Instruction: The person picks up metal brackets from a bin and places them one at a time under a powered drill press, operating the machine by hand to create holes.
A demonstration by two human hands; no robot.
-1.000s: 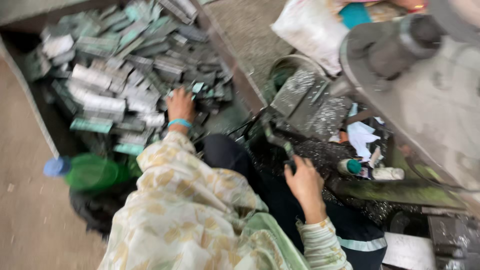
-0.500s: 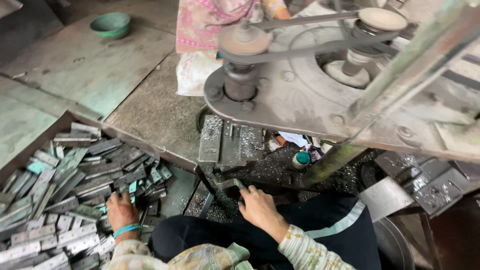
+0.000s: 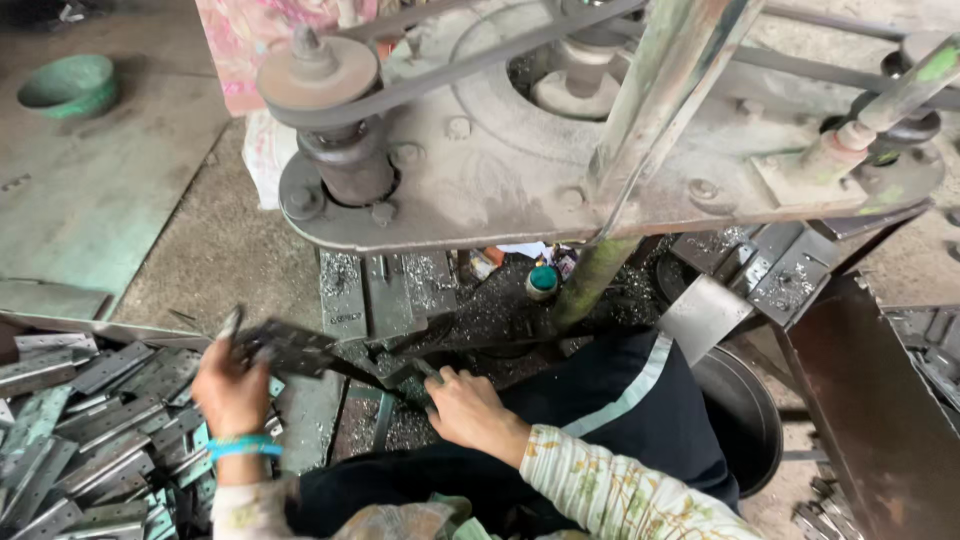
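Note:
My left hand, with a blue band at the wrist, is raised over a tray of grey metal plates and grips one dark plate with holes in it. My right hand rests low on the machine's bed, fingers curled over a small dark metal piece lying among metal shavings. Above both hands stands a heavy belt-driven machine with a pulley at its left.
Flat metal plates lie under the machine, next to a small teal-capped bottle. A green bowl sits on the floor at top left. A dark round pan and a brown metal bin stand at the right.
My left hand has lifted a dark plate out of the pile and brought it up toward the machine. The view has swung up onto the machine. My right hand stays at the bed.

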